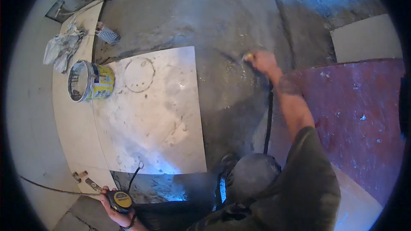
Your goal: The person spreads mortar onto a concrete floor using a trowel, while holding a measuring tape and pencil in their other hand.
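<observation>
One tape measure (120,201), black with a yellow round label carrying dark printed lettering, sits at the lower left of the frame, gripped by the left hand (116,216). The right hand (263,61), upper right of centre, is clenched around one small yellowish object (248,56), too blurred to identify, over the wet grey floor (231,90). One bucket (102,82) stands left of centre, its wrapper printed in yellow, white and dark patches. Beside it lies one large pale panel (167,111). The upper left holds one crumpled white bag (66,45) and one striped packet (108,34).
</observation>
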`<state>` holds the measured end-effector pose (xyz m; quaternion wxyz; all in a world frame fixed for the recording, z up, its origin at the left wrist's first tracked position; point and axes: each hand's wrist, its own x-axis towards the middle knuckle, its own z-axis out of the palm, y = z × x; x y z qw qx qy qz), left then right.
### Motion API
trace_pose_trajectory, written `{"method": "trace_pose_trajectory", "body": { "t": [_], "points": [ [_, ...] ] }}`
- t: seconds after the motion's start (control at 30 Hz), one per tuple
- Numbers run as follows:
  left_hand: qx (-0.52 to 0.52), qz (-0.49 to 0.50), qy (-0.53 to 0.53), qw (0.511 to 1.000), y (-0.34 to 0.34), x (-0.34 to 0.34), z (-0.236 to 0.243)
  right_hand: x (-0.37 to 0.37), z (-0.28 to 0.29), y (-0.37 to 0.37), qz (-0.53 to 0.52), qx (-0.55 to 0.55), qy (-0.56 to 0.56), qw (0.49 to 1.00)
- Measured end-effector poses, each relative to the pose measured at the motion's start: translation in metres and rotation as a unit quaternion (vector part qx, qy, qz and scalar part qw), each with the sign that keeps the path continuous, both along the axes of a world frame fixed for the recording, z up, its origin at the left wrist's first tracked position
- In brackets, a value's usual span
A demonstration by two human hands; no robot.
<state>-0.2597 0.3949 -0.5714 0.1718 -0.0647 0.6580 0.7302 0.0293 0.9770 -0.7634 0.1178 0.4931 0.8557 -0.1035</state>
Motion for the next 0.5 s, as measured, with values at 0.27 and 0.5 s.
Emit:
{"method": "trace_pose_trajectory", "body": {
  "t": [0.27, 0.5],
  "points": [
    [0.057, -0.016, -0.007, 0.998, -0.005, 0.005, 0.01, 0.006, 0.031, -0.032, -0.003, -0.013, 0.013, 1.0],
    [0.122, -0.075, -0.022, 0.989, 0.013, -0.005, 0.004, 0.077, 0.067, -0.166, -0.007, -0.268, -0.073, 0.961]
  ]
}}
